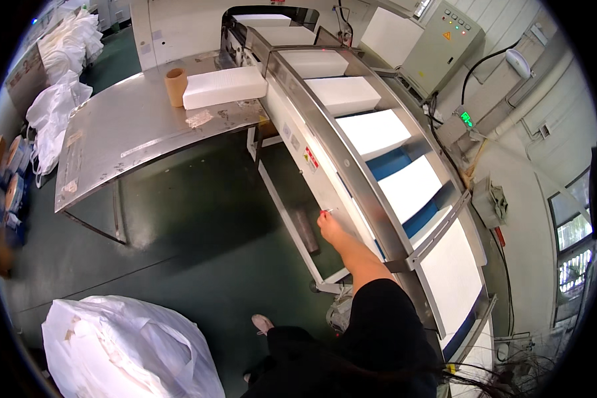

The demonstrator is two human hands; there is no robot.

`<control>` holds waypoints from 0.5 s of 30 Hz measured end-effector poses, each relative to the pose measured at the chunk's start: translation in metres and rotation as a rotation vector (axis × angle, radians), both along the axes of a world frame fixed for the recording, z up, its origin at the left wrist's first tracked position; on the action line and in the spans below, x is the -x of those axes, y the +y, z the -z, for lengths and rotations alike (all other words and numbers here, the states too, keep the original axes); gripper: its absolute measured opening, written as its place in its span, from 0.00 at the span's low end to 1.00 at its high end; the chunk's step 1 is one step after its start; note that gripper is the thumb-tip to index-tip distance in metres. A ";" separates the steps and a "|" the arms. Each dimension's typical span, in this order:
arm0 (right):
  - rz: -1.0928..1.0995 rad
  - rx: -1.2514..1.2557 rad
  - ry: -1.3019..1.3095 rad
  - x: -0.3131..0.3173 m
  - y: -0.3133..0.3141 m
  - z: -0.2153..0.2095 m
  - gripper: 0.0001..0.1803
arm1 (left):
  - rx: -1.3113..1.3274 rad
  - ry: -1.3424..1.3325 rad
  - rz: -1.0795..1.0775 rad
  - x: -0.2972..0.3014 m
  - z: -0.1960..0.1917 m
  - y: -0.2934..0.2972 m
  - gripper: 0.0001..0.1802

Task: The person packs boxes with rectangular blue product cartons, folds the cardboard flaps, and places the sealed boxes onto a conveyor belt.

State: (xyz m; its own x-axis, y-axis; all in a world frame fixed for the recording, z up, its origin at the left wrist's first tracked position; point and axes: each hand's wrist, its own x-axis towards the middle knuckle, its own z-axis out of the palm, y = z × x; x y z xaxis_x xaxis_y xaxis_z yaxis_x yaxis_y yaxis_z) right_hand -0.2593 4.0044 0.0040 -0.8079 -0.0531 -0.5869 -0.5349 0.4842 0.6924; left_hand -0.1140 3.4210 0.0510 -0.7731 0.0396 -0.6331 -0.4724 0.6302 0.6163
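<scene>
My right hand [328, 225] reaches to the side panel [322, 186] of a conveyor, its fingers pinched together. At the fingertips there is a small spot of red and white, too small to name, touching or very near the panel. Stacks of white sheets [373, 134] lie spaced along the blue conveyor belt [388, 163], between metal side rails. The nearest white stack [451, 272] is beyond my forearm, past a metal crossbar. My left hand is out of the picture.
A metal table [129, 126] at the left bears a brown cardboard tube [176, 87] and a white block [225, 87]. A large white bag [129, 345] stands at lower left. A grey control cabinet [441, 50] is beyond the conveyor. White sacks [54, 116] line the far left.
</scene>
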 end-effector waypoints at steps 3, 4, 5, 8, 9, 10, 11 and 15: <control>0.008 0.001 0.003 0.012 -0.004 -0.001 0.19 | 0.064 -0.094 -0.037 -0.047 0.002 -0.023 0.12; 0.009 -0.003 -0.007 0.015 -0.006 -0.001 0.19 | 0.083 -0.135 -0.059 -0.072 0.000 -0.033 0.12; -0.014 -0.001 -0.024 0.018 -0.013 0.001 0.19 | 0.103 -0.179 -0.096 -0.103 -0.002 -0.042 0.12; 0.373 0.520 0.192 0.022 0.000 0.026 0.10 | 0.116 -0.290 -0.068 -0.177 -0.019 -0.062 0.12; -0.148 0.269 0.254 -0.010 0.014 0.016 0.12 | 0.121 -0.308 -0.024 -0.197 -0.020 -0.063 0.12; 0.389 0.907 0.308 -0.002 0.006 0.007 0.16 | 0.085 -0.410 -0.072 -0.221 -0.003 -0.073 0.13; 0.332 1.184 0.338 -0.008 0.022 0.008 0.16 | 0.222 -0.314 -0.102 -0.228 0.005 -0.073 0.15; 0.166 0.449 0.315 -0.008 0.072 0.049 0.17 | 0.120 -0.392 -0.287 -0.207 -0.001 -0.092 0.17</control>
State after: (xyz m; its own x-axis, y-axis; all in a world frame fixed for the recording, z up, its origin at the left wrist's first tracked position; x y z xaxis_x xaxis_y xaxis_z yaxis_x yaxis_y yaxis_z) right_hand -0.2510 4.0769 -0.0449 -0.9589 -0.0987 -0.2659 -0.2275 0.8275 0.5133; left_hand 0.0926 3.3290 0.0525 -0.4452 -0.2310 -0.8651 -0.8188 0.4961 0.2889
